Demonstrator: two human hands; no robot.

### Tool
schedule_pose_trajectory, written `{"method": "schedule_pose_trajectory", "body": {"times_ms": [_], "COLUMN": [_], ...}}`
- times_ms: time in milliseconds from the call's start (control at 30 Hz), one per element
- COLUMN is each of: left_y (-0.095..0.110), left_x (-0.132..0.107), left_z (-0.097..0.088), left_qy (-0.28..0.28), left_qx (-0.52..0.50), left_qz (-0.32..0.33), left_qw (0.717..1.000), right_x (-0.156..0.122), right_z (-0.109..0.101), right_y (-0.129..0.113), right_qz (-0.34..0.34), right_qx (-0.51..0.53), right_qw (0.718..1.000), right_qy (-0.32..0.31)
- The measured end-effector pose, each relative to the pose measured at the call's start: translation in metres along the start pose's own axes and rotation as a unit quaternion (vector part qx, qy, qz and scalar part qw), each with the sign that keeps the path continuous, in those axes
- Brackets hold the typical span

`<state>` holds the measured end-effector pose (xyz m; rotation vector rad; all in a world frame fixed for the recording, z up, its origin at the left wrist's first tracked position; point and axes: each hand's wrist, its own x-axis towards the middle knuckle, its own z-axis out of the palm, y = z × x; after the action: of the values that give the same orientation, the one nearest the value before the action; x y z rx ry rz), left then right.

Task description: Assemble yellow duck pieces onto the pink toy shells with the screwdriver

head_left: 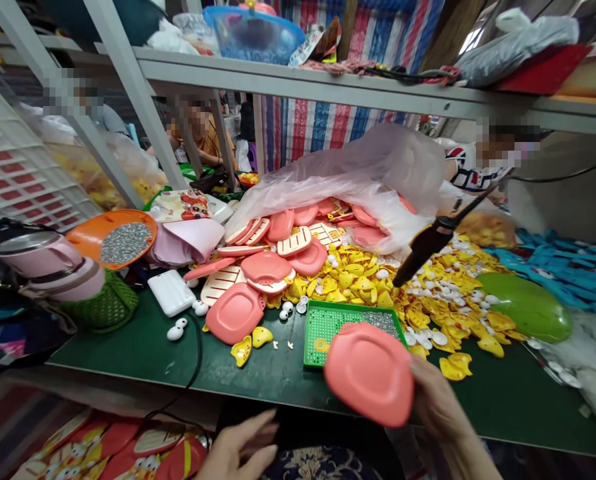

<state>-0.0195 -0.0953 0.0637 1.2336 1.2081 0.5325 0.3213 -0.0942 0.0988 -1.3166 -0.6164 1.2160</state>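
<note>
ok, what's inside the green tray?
Silvery bits far right; perforated floor left; a yellow piece, maybe inside. The pink panel in the right hand hides the near right part.

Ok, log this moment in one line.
right hand: grips coral-pink plastic panel | left hand: open, nothing held | panel: partly covers green perforated tray in view | tray: holds small metal pieces

Pink panel (371,375) in right hand (434,399)

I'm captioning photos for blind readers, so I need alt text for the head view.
A person's right hand holds a pink piece in front of a green tray on a workbench; the left hand is open, apart from it. Beyond lie pink panels and heaped yellow parts.
</note>
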Motion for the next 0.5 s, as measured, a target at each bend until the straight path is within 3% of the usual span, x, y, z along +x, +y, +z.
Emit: {"method": "schedule_pose_trajectory", "body": {"times_ms": [67,133,200,233,267,300,400,500], "left_y": [0.029,0.056,0.073,0.078,0.080,0.080,0.075,0.069], "left_x": [0.025,0.045,0.058,0.063,0.067,0.069,0.073,0.075], "left_z": [0.019,0.030,0.032,0.031,0.029,0.028,0.024,0.026], "left_qy": [-0.057,0.017,0.098,0.126,0.144,0.155,0.162,0.155], "left_qx": [-0.195,-0.319,-0.362,-0.361,-0.351,-0.336,-0.289,-0.265], "left_qz": [0.040,0.055,0.054,0.053,0.056,0.060,0.063,0.061], "left_qw": [0.978,0.946,0.926,0.923,0.924,0.927,0.941,0.950], "right_x": [0.012,0.032,0.062,0.080,0.099,0.119,0.172,0.203], "right_z": [0.034,0.061,0.085,0.096,0.107,0.118,0.141,0.152], "right_y": [0.005,0.001,-0.012,-0.020,-0.027,-0.034,-0.042,-0.037], "right_qz": [-0.042,-0.093,-0.158,-0.207,-0.254,-0.262,-0.251,-0.228], "right_qx": [-0.045,-0.157,-0.333,-0.434,-0.542,-0.576,-0.639,-0.687], "right_qw": [0.991,0.946,0.873,0.837,0.787,0.768,0.727,0.690], "right_qy": [-0.123,-0.266,-0.319,-0.262,-0.147,-0.096,-0.025,0.013]}}
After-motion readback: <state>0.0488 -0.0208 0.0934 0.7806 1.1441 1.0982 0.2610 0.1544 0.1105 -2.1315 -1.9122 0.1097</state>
